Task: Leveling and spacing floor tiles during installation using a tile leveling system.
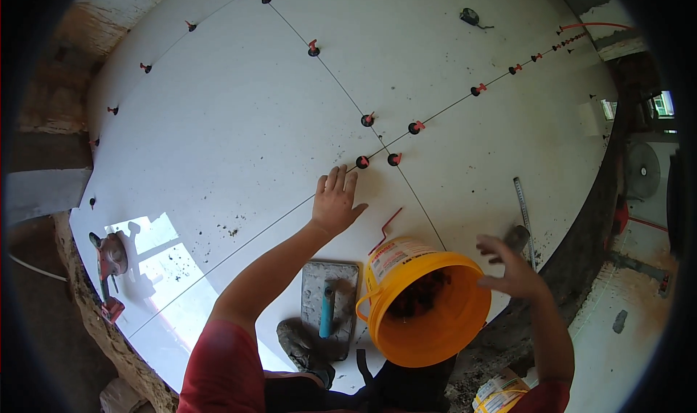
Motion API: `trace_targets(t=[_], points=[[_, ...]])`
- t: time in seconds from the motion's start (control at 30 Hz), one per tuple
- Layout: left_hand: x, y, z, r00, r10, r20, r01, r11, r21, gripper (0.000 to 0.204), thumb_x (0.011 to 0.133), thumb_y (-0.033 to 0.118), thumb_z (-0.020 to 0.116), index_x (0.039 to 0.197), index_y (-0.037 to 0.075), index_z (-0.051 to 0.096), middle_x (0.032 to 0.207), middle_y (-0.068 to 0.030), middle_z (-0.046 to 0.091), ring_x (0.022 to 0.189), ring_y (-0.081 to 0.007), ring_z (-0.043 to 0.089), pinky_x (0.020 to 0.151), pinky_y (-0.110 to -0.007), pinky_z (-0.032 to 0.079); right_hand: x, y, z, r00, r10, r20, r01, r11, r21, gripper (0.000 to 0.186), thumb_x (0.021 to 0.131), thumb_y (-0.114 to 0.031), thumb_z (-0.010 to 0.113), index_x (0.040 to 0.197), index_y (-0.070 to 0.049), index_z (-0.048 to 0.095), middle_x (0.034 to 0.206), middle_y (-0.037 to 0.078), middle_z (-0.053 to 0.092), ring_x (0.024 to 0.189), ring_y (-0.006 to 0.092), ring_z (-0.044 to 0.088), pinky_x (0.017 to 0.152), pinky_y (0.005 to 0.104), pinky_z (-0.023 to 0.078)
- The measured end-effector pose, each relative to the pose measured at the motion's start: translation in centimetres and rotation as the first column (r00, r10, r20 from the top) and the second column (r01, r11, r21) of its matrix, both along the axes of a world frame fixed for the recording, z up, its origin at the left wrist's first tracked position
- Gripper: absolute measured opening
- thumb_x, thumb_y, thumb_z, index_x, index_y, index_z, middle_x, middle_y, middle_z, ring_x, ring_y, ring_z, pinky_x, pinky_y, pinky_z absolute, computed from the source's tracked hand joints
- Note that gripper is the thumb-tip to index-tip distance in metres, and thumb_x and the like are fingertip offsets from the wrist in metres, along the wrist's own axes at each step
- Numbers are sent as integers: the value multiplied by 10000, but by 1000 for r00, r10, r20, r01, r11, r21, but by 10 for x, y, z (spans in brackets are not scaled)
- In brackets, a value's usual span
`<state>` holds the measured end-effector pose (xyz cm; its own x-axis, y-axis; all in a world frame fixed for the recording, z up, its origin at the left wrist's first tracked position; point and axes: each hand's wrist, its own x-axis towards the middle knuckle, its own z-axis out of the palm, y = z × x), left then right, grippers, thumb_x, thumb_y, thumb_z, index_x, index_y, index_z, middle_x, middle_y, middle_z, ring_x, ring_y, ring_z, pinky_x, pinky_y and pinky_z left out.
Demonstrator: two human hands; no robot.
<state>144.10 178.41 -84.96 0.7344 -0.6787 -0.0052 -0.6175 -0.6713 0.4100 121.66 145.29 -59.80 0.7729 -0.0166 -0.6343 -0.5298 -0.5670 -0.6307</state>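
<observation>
On the pale tiles (239, 108), in front of me, the yellow bucket (406, 346) was tilted with its mouth toward me, and dark and red pieces (422, 297) lay deep inside it. My right hand (514, 274) was just beside its rim, with the fingers spread and a little bent; I saw nothing held in them, and whether the thumb touched the rim I could not tell. My left hand (335, 201) was stretched over the tiles, palm down, the fingers almost straight and slightly apart, with nothing visible in them, their tips near one red-and-black clip (362, 162).

I judged this clip to be light and stiff, probably plastic, and best taken by its raised red part, between thumb and one finger. The bucket seemed to me firm and not fragile, heavier according to its filling, and best held by the rim. Because it was tilted, a careless push could perhaps roll it against the trowel (327, 313) at its left.
</observation>
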Motion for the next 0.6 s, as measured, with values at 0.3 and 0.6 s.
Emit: trace_targets(t=[0.3,0.6], points=[[-14,-14,-9,992,-128,-12,123,921,369,1107,931,760,616,1674,-15,345,1768,-213,280,1663,-357,198,1339,-608,54,-90,-17,-10,880,-474,-13,474,878,64,445,849,-23,696,1287,55,698,1163,144,775,1073,243,749,941,368,600],[-6,-11,-7,986,-166,-29,167,941,293,1085,944,738,626,1677,-8,337,1759,-153,323,1653,-352,219,1344,-608,50,-122,-84,20,352,-935,34,867,339,366,585,843,-102,683,1385,99,594,1291,186,717,1137,320,746,986,426,619]])
